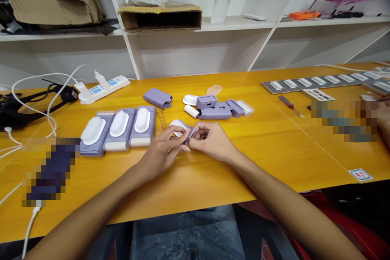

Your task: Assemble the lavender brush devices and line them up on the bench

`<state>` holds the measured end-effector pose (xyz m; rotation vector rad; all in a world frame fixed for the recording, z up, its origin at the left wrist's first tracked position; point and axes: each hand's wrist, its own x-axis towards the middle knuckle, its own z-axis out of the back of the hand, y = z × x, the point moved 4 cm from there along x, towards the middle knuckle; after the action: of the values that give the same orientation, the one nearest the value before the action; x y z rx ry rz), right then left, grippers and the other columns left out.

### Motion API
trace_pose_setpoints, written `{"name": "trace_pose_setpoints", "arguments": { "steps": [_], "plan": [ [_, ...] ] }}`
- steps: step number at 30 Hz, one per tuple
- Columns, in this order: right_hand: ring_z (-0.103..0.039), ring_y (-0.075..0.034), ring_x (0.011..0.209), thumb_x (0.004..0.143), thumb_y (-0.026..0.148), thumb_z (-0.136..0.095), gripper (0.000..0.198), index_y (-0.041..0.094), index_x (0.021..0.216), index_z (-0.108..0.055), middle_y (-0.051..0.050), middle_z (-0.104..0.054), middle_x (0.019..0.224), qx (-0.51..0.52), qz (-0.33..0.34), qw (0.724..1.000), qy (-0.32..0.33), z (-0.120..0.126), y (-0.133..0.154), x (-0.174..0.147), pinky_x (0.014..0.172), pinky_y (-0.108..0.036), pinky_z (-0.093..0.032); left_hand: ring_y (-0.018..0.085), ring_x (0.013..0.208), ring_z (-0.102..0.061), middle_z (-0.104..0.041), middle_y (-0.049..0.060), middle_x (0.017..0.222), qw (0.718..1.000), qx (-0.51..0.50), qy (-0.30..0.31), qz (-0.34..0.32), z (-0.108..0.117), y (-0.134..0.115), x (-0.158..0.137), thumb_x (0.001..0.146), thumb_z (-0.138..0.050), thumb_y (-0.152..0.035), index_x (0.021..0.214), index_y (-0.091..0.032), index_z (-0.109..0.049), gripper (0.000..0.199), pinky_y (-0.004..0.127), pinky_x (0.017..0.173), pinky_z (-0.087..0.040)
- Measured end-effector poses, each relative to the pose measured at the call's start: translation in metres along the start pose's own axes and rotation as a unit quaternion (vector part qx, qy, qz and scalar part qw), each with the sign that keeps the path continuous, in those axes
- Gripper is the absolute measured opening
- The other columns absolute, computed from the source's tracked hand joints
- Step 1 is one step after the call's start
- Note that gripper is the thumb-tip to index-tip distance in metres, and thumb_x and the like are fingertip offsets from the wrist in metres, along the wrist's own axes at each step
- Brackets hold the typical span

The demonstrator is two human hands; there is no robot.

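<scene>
Both hands, left hand (163, 150) and right hand (210, 140), pinch one small lilac plastic part (188, 133). Three assembled lilac-white units (118, 130) lie finished; loose lilac pieces (217, 109) wait.

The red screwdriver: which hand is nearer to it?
Right. The right hand lies left of and below the screwdriver; the left hand sits farther left, beyond the right hand.
</scene>
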<state>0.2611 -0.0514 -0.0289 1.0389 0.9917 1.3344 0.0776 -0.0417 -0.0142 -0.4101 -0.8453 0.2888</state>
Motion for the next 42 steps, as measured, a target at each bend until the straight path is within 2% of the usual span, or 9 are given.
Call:
{"name": "trace_pose_setpoints", "arguments": {
  "steps": [3, 6, 12, 22, 27, 33, 38, 42],
  "plan": [
    [-0.047, -0.011, 0.059, 0.065, 0.033, -0.076, 0.02, 0.02, 0.069, -0.061, 0.005, -0.058, 0.063, 0.017, -0.007, 1.0, 0.01, 0.0, -0.001, 0.001, 0.057, -0.027, -0.036, 0.022, 0.116, -0.075, -0.074, 0.017, 0.126, 0.999, 0.026, -0.014, -0.02, -0.002, -0.004, -0.001, 0.102, -0.063, -0.002, 0.142, -0.02, -0.072, 0.045, 0.035, 0.094, -0.065],
    [-0.049, -0.011, 0.061, 0.065, 0.033, -0.075, 0.02, 0.02, 0.07, -0.061, 0.005, -0.06, 0.064, 0.029, -0.009, 0.999, 0.012, 0.0, -0.002, 0.002, 0.059, -0.027, -0.038, 0.024, 0.121, -0.076, -0.074, 0.02, 0.131, 0.998, 0.062, -0.024, -0.022, -0.005, -0.008, -0.004, 0.102, -0.062, -0.002, 0.146, -0.017, -0.067, 0.047, 0.038, 0.1, -0.067],
    [-0.046, -0.01, 0.059, 0.063, 0.033, -0.075, 0.021, 0.02, 0.068, -0.06, 0.006, -0.057, 0.061, 0.053, -0.022, 0.998, 0.017, -0.001, 0.0, 0.002, 0.057, -0.026, -0.035, 0.027, 0.127, -0.077, -0.076, 0.023, 0.134, 0.987, 0.145, -0.044, -0.056, -0.01, -0.013, -0.009, 0.101, -0.06, -0.001, 0.146, -0.008, -0.063, 0.046, 0.037, 0.109, -0.067],
    [-0.045, -0.01, 0.059, 0.064, 0.032, -0.074, 0.02, 0.021, 0.066, -0.057, 0.006, -0.055, 0.06, 0.06, -0.023, 0.998, 0.014, -0.003, 0.001, 0.001, 0.058, -0.027, -0.035, 0.028, 0.127, -0.078, -0.078, 0.023, 0.132, 0.972, 0.221, -0.028, -0.076, -0.012, -0.015, -0.011, 0.103, -0.057, -0.003, 0.156, -0.008, -0.052, 0.054, 0.038, 0.106, -0.068],
    [-0.045, -0.011, 0.059, 0.065, 0.033, -0.073, 0.019, 0.021, 0.068, -0.058, 0.006, -0.056, 0.061, 0.054, -0.026, 0.998, 0.026, -0.006, -0.002, 0.001, 0.058, -0.027, -0.034, 0.029, 0.12, -0.081, -0.078, 0.025, 0.13, 0.972, 0.22, -0.029, -0.073, -0.015, -0.013, -0.012, 0.101, -0.058, -0.004, 0.153, -0.006, -0.055, 0.052, 0.038, 0.101, -0.07],
    [-0.044, -0.011, 0.06, 0.068, 0.034, -0.071, 0.018, 0.02, 0.069, -0.06, 0.006, -0.054, 0.062, 0.044, -0.022, 0.998, 0.029, -0.008, 0.0, 0.001, 0.058, -0.028, -0.034, 0.026, 0.11, -0.083, -0.082, 0.021, 0.122, 0.971, 0.219, -0.072, -0.067, -0.016, -0.012, -0.01, 0.099, -0.057, -0.002, 0.14, -0.007, -0.063, 0.042, 0.034, 0.097, -0.071],
    [-0.051, -0.013, 0.063, 0.072, 0.034, -0.072, 0.016, 0.019, 0.076, -0.067, 0.003, -0.063, 0.068, 0.045, -0.003, 0.998, 0.043, -0.011, 0.007, -0.003, 0.061, -0.028, -0.038, 0.022, 0.091, -0.085, -0.084, 0.015, 0.108, 0.968, 0.228, -0.098, -0.043, -0.014, -0.012, -0.006, 0.098, -0.057, -0.002, 0.134, -0.01, -0.065, 0.038, 0.03, 0.082, -0.072],
    [-0.057, -0.015, 0.069, 0.077, 0.036, -0.073, 0.018, 0.019, 0.081, -0.069, 0.0, -0.069, 0.076, 0.051, 0.01, 0.997, 0.052, -0.012, 0.009, -0.005, 0.066, -0.029, -0.043, 0.02, 0.086, -0.083, -0.084, 0.012, 0.102, 0.964, 0.236, -0.116, -0.031, -0.014, -0.014, -0.006, 0.097, -0.057, -0.002, 0.131, -0.012, -0.066, 0.037, 0.028, 0.076, -0.07]
  ]
}}
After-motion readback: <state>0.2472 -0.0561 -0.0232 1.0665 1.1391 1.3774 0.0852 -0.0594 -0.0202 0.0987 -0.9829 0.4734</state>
